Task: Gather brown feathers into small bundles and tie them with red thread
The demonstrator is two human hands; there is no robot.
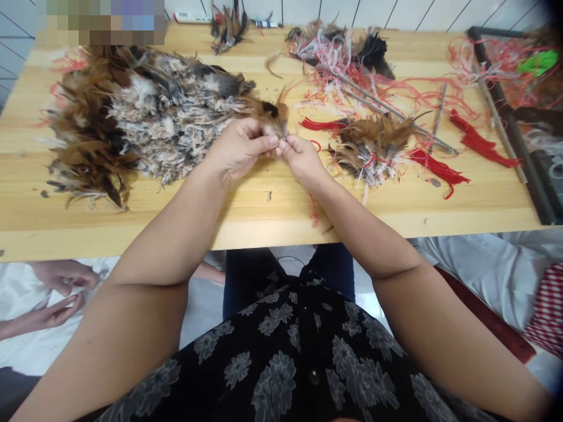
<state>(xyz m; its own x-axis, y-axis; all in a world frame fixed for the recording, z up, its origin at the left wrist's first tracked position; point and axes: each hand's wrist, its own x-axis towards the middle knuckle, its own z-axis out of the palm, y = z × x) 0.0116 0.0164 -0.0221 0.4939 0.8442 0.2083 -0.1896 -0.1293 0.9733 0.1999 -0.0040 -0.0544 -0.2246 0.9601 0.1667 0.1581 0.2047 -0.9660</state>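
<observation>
Our left hand (pixel 241 143) and right hand (pixel 303 155) meet at the fingertips over the table (pixel 176 228), both pinching the lower end of a small feather tuft (pixel 278 122). The tuft lies just beyond our fingertips, its long axis seemingly pointing away from us, though blur hides its exact tilt; neither hand is clearly nearer. A large feather pile (pixel 176 117) lies beside our left hand, a red-tied feather bundle (pixel 373 146) near our right.
</observation>
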